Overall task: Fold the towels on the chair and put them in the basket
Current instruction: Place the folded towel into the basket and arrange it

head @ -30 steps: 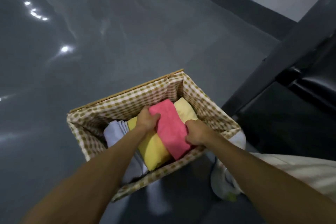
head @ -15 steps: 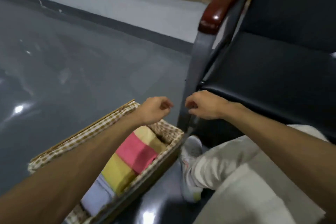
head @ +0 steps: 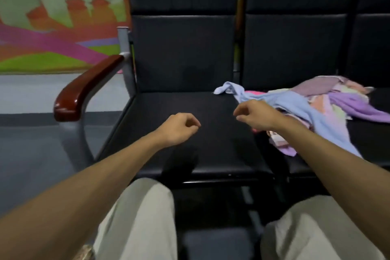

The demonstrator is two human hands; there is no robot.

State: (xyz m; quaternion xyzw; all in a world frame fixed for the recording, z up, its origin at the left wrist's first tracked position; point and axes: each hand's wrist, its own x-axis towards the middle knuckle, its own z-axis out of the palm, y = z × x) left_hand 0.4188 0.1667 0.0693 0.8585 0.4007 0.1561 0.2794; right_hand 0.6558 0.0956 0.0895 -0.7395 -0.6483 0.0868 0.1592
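We see both hands out over the black chair seat (head: 185, 133), neither gripping anything. The left hand (head: 179, 130) is loosely curled, fingers tucked in, hovering above the bare middle of the seat. The right hand (head: 256, 115) is also loosely curled and empty, sitting just at the near edge of the light blue towel (head: 295, 101), maybe brushing it; we cannot tell if there is contact. The towels (head: 329, 99) lie in a loose unfolded heap on the next seat to the right, blue on top, purple, pink and pale green under it, one blue corner trailing onto the left seat. We judge the bare seat is kept as the folding surface, hence hands staged there, and the right hand is placed to pull the blue towel over next. The basket (head: 85, 254) barely shows at the bottom left, by the left knee, only a checked scrap of its rim, on the floor beside the wooden armrest (head: 84, 88) side. The wall mural (head: 52, 34) is coloured shapes only. No brands, labels or readable writing anywhere.
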